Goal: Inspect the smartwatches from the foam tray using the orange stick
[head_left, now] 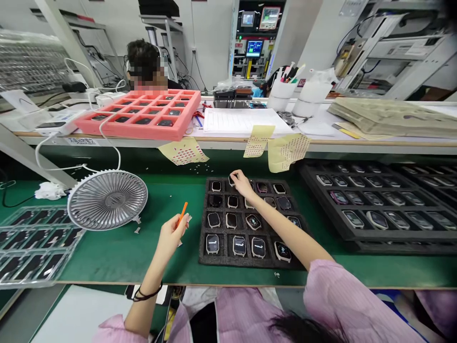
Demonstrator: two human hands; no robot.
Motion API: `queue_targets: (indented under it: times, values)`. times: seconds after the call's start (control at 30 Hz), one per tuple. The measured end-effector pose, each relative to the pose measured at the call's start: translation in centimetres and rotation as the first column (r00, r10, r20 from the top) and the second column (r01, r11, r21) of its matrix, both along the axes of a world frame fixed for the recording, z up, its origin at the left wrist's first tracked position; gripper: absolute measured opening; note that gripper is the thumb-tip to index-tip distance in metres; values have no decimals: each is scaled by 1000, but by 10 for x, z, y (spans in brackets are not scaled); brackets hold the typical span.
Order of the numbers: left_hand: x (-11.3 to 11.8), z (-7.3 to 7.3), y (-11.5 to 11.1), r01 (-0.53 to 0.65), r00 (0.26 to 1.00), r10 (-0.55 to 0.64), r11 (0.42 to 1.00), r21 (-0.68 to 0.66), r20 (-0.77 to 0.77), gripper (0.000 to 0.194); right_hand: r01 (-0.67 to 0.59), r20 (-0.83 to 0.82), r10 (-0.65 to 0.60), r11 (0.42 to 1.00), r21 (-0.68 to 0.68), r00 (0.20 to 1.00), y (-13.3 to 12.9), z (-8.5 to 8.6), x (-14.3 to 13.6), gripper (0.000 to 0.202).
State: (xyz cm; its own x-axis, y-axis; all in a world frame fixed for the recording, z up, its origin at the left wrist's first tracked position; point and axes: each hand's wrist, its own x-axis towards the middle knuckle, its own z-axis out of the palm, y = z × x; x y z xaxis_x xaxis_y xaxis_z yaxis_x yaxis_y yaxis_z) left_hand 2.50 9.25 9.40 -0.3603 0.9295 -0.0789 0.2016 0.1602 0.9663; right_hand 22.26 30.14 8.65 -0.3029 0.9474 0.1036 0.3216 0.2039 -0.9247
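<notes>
My left hand is closed round a thin orange tool, above the green mat left of the black foam tray. Small pale scraps show by its fingertips. My right hand reaches over the black foam tray to its back row, with fingers pinched on a watch at the second pocket. Most of that watch is hidden by the fingers. Square watch faces fill the other visible pockets; several in the front row, such as one watch, have lit screens. My right forearm covers part of the tray's right side.
A grey fan stands left, beside a clear tray of dark parts. More black trays of watches lie right. On the shelf are a pink foam tray and papers. Yellow sticker sheets hang from its edge. A person sits behind.
</notes>
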Motion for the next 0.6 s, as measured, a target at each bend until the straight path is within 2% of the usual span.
queue_targets:
  times: [0.07, 0.17, 0.3, 0.43, 0.53, 0.6]
  values:
    - [-10, -8, -5, -7, 993, 4, 1000, -28, -114, 46, 49, 142, -54, 998, 37, 988, 16, -9, 7, 5]
    - [-18, -16, -9, -11, 960, -11, 997, -77, -281, 46, 27, 299, -52, 996, 85, 953, 17, -17, 12, 5]
    - [-22, -19, -12, -37, 889, -31, 990, -140, -456, 43, 39, 447, -124, 980, 195, 886, 11, -12, 28, 15]
    - [-23, -19, -18, -35, 877, -58, 982, -184, -478, 36, 114, 576, -244, 961, 253, 780, 12, -6, 55, 28]
    - [-20, -18, -21, -56, 884, -23, 986, -154, -468, 31, 113, 645, -237, 967, 228, 727, 11, -9, 62, 30]
    - [-16, -16, -21, -58, 896, 0, 991, -118, -444, 30, 98, 658, -215, 973, 210, 722, 10, -13, 60, 30]
